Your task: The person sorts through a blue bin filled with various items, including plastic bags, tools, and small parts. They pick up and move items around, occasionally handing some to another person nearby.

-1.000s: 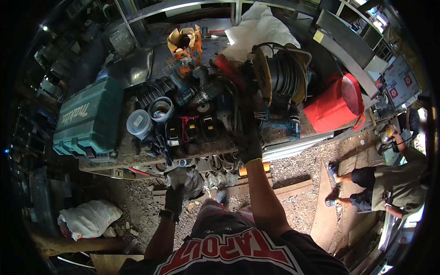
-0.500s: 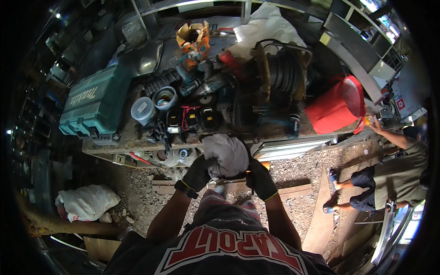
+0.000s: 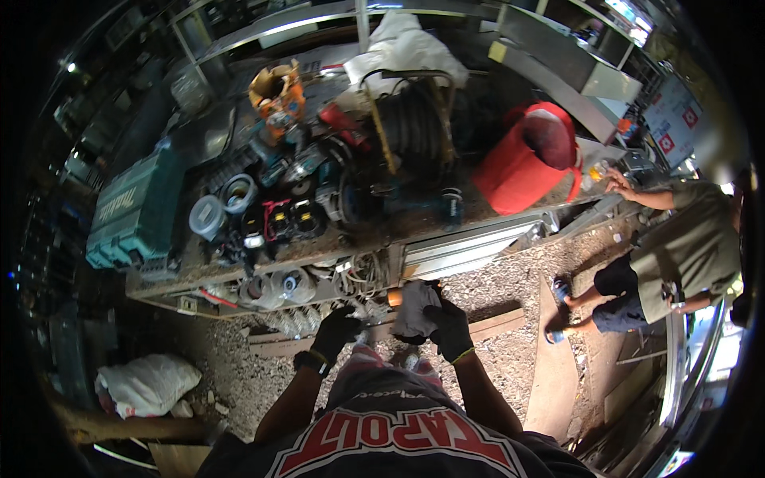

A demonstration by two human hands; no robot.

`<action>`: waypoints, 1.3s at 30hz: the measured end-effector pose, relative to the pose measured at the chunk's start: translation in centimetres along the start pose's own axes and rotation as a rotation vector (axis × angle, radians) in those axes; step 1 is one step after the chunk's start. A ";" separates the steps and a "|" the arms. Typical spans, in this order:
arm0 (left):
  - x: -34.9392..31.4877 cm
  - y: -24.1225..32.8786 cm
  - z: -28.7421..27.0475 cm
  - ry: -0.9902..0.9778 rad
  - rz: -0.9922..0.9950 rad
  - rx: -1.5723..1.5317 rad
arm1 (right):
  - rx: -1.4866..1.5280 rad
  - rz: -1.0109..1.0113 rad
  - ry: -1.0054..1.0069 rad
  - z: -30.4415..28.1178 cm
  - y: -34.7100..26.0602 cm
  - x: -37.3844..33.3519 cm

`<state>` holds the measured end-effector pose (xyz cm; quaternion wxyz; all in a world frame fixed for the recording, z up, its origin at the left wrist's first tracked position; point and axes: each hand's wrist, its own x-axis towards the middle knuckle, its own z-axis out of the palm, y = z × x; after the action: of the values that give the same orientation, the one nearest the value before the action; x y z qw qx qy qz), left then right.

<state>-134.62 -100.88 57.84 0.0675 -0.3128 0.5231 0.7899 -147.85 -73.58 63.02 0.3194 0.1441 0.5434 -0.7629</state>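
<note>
A crumpled grey cloth (image 3: 416,309) hangs in front of my body, with dark material along its lower edge. My right hand (image 3: 449,328), in a black glove, grips its right side. To the left, my left hand (image 3: 338,330), also gloved in black, is apart from the cloth. Its fingers look loosely apart with nothing seen in them, though the dark glove hides detail. Both hands are over the gravel floor, just short of the workbench (image 3: 319,253).
On the bench stand a teal tool case (image 3: 135,209), power tools, batteries (image 3: 305,217), plastic tubs (image 3: 207,217), a cable reel (image 3: 414,131) and a red bucket (image 3: 518,167). Another person (image 3: 685,247) stands at the right, one hand by the bench. A white sack (image 3: 150,384) lies left.
My left hand has come off the grey cloth, which my right hand now holds alone, lower and narrower. The view has turned, so the bench sits further left and tilted.
</note>
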 end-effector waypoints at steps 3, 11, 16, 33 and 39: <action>-0.8 -1.9 -0.9 0.106 -0.082 0.069 | -0.057 -0.240 0.210 -3.8 -1.6 0.7; -3.8 -1.9 -2.5 0.200 -0.154 0.185 | -0.924 -1.199 0.639 -0.7 -14.7 8.1; -1.7 -2.1 -2.6 0.083 -0.140 0.110 | -1.427 -0.789 0.464 -4.9 -15.5 17.8; 3.6 6.4 14.2 -0.909 -0.299 0.487 | 0.830 -0.749 -0.044 -3.8 -2.4 -7.4; -9.6 2.3 26.4 -1.408 -0.162 0.676 | 0.904 -1.075 0.214 -4.3 3.6 -24.3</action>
<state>-139.18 -76.86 71.79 0.5319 0.2620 0.5448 0.5929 -127.71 -62.30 72.55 -0.2475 0.0485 0.1978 -0.9472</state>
